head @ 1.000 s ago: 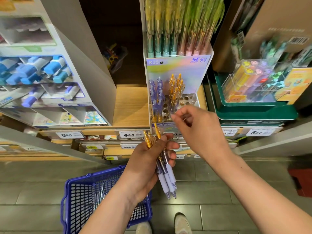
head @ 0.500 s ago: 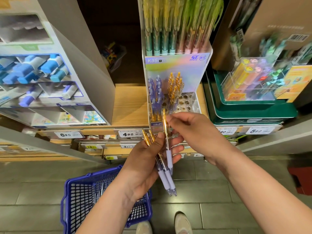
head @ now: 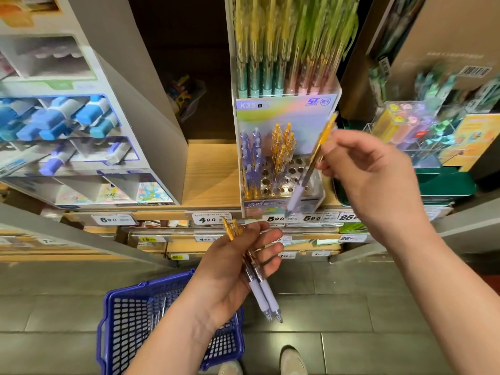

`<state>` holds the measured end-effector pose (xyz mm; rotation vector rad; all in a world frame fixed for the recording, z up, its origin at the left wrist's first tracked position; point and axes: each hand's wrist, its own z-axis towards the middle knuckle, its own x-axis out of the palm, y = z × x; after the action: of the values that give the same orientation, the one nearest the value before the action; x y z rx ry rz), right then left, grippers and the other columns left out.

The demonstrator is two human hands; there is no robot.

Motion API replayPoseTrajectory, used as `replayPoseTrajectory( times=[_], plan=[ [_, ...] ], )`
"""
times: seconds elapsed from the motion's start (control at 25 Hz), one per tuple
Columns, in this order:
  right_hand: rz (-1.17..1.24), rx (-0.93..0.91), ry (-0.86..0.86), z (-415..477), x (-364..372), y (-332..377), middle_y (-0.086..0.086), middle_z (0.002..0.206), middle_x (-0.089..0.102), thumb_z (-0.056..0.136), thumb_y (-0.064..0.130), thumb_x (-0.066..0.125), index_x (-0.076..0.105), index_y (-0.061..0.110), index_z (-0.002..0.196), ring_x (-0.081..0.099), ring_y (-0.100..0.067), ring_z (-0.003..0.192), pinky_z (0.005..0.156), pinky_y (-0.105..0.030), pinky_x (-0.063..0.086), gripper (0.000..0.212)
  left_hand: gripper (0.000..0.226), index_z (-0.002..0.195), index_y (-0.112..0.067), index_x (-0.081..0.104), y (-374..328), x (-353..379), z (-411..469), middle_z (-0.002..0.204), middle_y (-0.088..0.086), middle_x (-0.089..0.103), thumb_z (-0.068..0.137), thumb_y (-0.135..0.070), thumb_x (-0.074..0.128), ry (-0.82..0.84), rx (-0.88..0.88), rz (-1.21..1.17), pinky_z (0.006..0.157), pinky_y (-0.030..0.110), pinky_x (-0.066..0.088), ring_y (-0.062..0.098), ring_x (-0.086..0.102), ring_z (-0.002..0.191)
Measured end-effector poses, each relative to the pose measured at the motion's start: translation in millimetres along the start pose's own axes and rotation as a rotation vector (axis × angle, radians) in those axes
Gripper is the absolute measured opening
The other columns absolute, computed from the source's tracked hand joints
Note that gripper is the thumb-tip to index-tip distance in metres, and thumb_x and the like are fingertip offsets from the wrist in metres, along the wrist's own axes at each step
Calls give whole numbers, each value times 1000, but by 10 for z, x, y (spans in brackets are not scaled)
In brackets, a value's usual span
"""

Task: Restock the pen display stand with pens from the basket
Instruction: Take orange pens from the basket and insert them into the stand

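Left side's got a grey cardboard display (head: 151, 109) stuffed with blue-capped items (head: 48, 123), parked on a wood shelf (head: 211, 171) with price tags (head: 207, 219) along the edge: 6.90, 4.90, 5.90. Off right, a clear box (head: 400, 131) of colourful stuff sits just above a green tray (head: 443, 185). Grey tile floor (head: 351, 307).

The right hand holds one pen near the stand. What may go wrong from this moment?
1. The orange pen in the right hand is tilted, its tip low by the front edge of the display stand, not over a hole; it may miss or knock the standing orange pens.
2. The left hand holds its spare pens with fairly loose fingers; one might slip and fall past the blue basket.
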<state>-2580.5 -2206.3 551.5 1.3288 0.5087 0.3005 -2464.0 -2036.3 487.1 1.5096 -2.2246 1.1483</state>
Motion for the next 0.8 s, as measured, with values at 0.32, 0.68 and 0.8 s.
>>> replayPoseTrajectory(
  times=[0.32, 0.68, 0.8],
  plan=[
    [-227, -186, -130, 194, 134, -125, 7, 94, 75, 95, 27, 67, 69, 31, 106, 73, -7, 89, 85, -33, 60, 12, 47, 120, -3, 59, 1, 92, -38, 109, 25, 74, 72, 0, 60, 80, -33, -5, 63, 35, 61, 28, 74, 74],
    [-593, -275, -4, 57, 176, -326, 4, 86, 74, 93, 23, 72, 76, 18, 102, 68, -7, 73, 70, -21, 53, 12, 43, 126, -2, 47, 23, 136, -89, 117, 28, 71, 86, -5, 62, 165, 47, 65, 71, 39, 63, 35, 76, 94],
    [-629, -273, -7, 50, 201, -347, 5, 83, 73, 93, 27, 72, 76, 20, 99, 68, -10, 71, 67, -25, 54, 10, 52, 135, 3, 46, 39, 128, -58, 117, 25, 72, 87, -9, 63, 127, 75, 44, 69, 35, 62, 32, 76, 90]
  ],
)
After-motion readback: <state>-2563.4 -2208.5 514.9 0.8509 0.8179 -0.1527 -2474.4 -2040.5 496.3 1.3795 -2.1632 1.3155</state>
